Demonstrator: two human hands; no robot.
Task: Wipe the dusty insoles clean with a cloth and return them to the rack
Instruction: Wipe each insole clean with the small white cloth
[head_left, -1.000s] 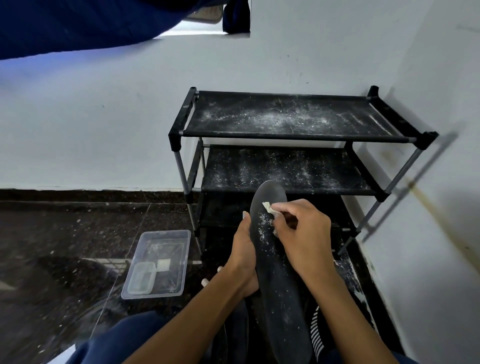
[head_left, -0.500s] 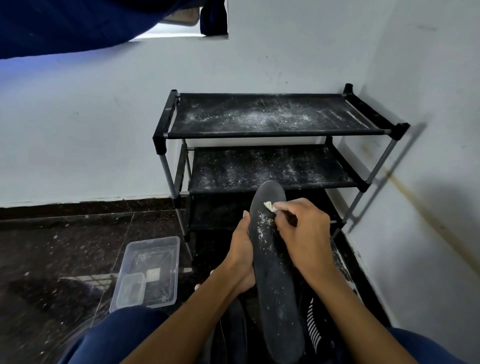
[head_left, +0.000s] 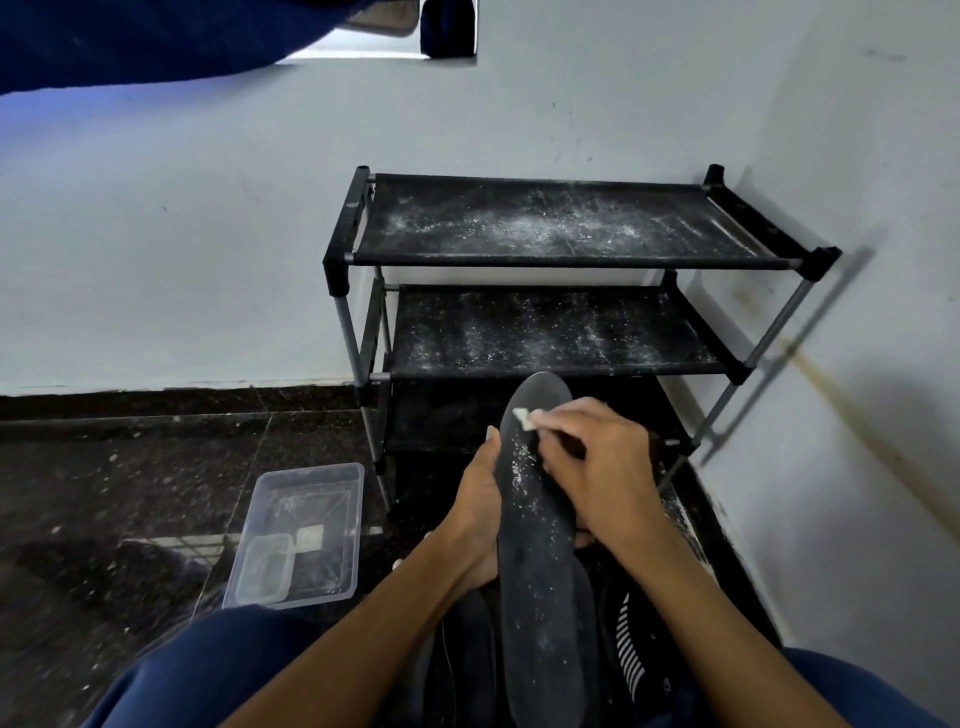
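The right hand (head_left: 597, 467) pinches a small white cloth (head_left: 523, 419) between curled fingertips and presses it against the upper part of a dark insole (head_left: 540, 561), near its rounded toe end. The left hand (head_left: 475, 525) has its grip on the insole's left edge, fingers curled behind it and the thumb lying along the rim, so the insole stands tilted, toe end up and away from the person, heel end down between the knees. White dust speckles the insole's face just below the cloth and thins out toward the heel.

Under the insole, dark footwear lies on the floor, including 1 piece with white stripes (head_left: 631, 644) to the right. Blue trouser legs (head_left: 208, 670) frame the bottom of the view.

Just beyond the hands stands the black rack (head_left: 550, 260) in the corner, against the white wall (head_left: 182, 234). 2 of its shelves show clearly, both scattered with white dust; a lower level is in shadow behind the insole's toe. To the left, on the dark speckled floor (head_left: 104, 493), sits a clear plastic container (head_left: 306, 530) with a smaller clear tub (head_left: 265, 566) inside it.
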